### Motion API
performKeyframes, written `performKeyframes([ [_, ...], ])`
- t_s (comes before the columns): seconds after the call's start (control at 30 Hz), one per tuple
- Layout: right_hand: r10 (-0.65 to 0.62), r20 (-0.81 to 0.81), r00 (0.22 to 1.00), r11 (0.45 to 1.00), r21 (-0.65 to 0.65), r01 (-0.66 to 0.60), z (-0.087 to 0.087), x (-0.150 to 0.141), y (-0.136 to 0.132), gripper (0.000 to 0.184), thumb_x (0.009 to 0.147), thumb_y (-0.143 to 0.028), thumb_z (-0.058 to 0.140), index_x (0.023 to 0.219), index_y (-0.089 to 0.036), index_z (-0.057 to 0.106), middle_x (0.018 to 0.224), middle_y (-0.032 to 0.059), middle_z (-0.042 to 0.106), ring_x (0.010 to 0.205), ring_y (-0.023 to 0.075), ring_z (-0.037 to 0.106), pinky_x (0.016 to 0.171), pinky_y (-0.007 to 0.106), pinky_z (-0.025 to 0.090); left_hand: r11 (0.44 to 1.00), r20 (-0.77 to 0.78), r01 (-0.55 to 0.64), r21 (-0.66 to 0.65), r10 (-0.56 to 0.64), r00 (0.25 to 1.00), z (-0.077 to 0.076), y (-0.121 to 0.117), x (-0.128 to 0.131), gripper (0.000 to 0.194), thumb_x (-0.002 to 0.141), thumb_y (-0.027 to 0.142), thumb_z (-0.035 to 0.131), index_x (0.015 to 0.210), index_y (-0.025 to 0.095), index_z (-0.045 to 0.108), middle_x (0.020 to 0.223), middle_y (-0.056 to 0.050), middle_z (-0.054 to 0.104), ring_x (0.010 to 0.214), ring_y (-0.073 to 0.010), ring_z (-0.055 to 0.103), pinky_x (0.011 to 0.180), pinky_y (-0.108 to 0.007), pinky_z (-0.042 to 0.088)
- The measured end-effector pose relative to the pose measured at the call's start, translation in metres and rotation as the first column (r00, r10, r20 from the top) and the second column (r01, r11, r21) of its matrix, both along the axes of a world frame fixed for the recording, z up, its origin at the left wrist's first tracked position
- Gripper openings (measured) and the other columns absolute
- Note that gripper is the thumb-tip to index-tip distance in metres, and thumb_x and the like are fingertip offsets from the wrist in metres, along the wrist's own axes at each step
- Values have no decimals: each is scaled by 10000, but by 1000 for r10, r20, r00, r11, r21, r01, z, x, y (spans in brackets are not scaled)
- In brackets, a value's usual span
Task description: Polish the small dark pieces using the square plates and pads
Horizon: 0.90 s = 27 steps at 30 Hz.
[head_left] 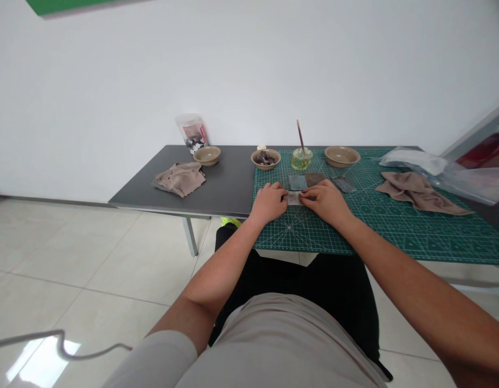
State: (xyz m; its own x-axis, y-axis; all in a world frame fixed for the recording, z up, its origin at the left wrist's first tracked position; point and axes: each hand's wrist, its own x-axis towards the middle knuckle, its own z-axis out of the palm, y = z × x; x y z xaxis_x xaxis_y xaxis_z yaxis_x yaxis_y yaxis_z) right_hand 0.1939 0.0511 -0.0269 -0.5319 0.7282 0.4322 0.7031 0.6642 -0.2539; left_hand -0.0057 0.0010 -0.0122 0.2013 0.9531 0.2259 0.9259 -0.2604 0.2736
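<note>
A small light grey rectangular piece (293,199) lies flat on the green cutting mat (290,229), between my two hands. My left hand (269,202) rests on the mat with curled fingers, its thumb and fingertips at the piece's left edge. From the other side, my right hand (328,201) pinches thumb and fingers together over the piece's right end. Something small and dark shows at those fingertips, too small to name. Just behind the piece lie a blue-grey square (298,182), a brown square (315,179) and a dark grey flat piece (344,184).
Behind the hands stand a bowl of dark chunks (266,160), a glass jar (302,160) of yellowish liquid with a brush (300,134), and a tan bowl (342,156). Brown cloths (180,178) lie at both sides. Plastic bags (455,175) lie right; a clear container (193,133) stands left.
</note>
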Motion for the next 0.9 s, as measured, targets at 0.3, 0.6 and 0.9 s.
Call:
performKeyframes([
  [0.3, 2, 23, 1000, 1000, -7, -2, -5, -18, 6, 207, 907, -295, 626, 904, -231, 823, 982, 65, 782, 927, 282, 563, 851, 443, 468, 999, 52, 26, 29, -27, 998, -7, 5, 0, 312, 918, 241, 492, 1120, 190, 724, 1292, -60, 656, 1185, -234, 565, 1047, -378, 461],
  [0.6, 1, 19, 1000, 1000, -10, -1, -3, -8, 5, 199, 895, -286, 637, 895, -201, 817, 973, 76, 782, 917, 275, 608, 865, 435, 468, 999, 78, -2, 49, -2, 997, -11, 5, 0, 286, 896, 219, 515, 1079, 205, 735, 1258, -56, 674, 1156, -228, 580, 1034, -374, 477],
  [0.9, 60, 5, 998, 998, -34, -60, 1, -6, -19, 165, 874, -244, 651, 904, -228, 812, 965, 57, 780, 908, 258, 603, 856, 407, 481, 999, 62, 17, 39, -19, 998, -10, 5, 1, 304, 888, 228, 514, 1099, 183, 727, 1141, -84, 672, 1101, -238, 578, 1000, -376, 480],
])
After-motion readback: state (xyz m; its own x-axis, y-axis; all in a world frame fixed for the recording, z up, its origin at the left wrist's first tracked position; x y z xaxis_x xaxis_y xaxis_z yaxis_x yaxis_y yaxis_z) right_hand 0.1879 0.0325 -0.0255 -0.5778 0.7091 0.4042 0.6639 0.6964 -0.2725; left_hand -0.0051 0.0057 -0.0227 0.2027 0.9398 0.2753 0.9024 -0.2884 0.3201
